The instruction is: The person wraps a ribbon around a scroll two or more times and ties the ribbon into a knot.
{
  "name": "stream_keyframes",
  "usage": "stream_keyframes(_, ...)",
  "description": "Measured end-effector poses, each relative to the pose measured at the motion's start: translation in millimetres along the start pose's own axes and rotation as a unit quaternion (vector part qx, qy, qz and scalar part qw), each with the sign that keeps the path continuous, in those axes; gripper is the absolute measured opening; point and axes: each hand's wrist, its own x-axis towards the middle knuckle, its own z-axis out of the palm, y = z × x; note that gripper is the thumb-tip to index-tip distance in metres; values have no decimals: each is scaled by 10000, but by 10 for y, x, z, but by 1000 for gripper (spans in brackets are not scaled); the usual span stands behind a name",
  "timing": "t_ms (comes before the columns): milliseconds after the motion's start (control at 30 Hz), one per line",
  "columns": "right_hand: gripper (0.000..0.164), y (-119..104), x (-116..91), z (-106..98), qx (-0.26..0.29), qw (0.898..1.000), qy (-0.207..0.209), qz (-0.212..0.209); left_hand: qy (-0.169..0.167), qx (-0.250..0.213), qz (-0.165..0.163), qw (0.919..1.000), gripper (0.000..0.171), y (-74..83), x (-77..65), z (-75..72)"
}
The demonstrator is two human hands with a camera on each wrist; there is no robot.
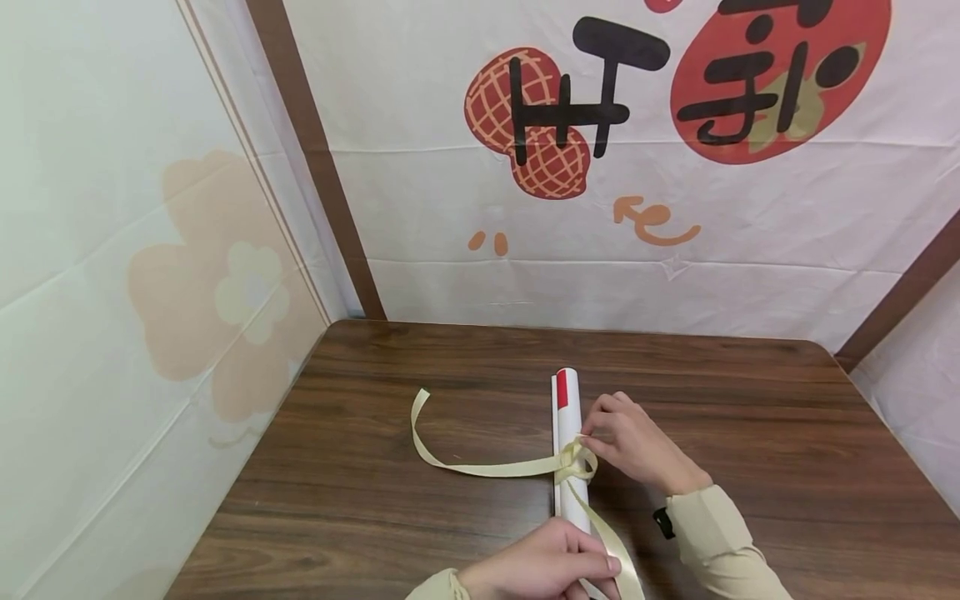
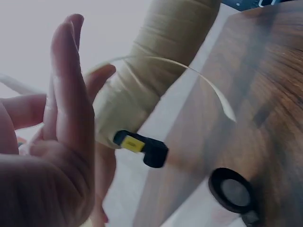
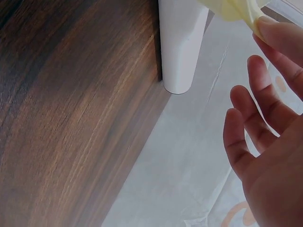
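A white paper roll (image 1: 572, 421) with a red patch near its far end lies lengthwise on the wooden table. Round its middle goes a cream ribbon (image 1: 498, 470), looped at the crossing, with one tail curving off to the left. My right hand (image 1: 641, 446) pinches the loop just right of the roll. In the right wrist view, thumb and index finger grip the ribbon (image 3: 232, 8) while the other fingers spread. Over the roll's near end, my left hand (image 1: 536, 565) holds the other tail between thumb and fingers. The roll's near end is mostly hidden.
The table (image 1: 360, 550) has a dark wood-grain top. A printed white cloth (image 1: 420, 192) hangs behind it, with another at the left. A black device (image 2: 154, 152) sits at the right cuff. A round black-rimmed item (image 2: 233, 191) shows in the left wrist view; its kind is unclear.
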Motion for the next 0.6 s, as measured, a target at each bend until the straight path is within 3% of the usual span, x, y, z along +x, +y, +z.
stream_keyframes(233, 4, -6, 15, -11, -27, 10000, -34, -23, 896, 38, -205, 9958, 30, -240, 82, 84)
stream_keyframes(367, 5, -25, 35, -28, -61, 10000, -69, -9, 1214, -199, -353, 9918, 31, -332, 124, 157)
stream_keyframes(533, 5, -30, 43, -48, -75, 9999, -122, -33, 952, -1264, -339, 9868, 37, -288, 182, 234)
stream_keyframes(600, 5, -33, 41, -58, -58, 9999, -130, -49, 675, -1762, -270, 9817, 37, -263, 201, 246)
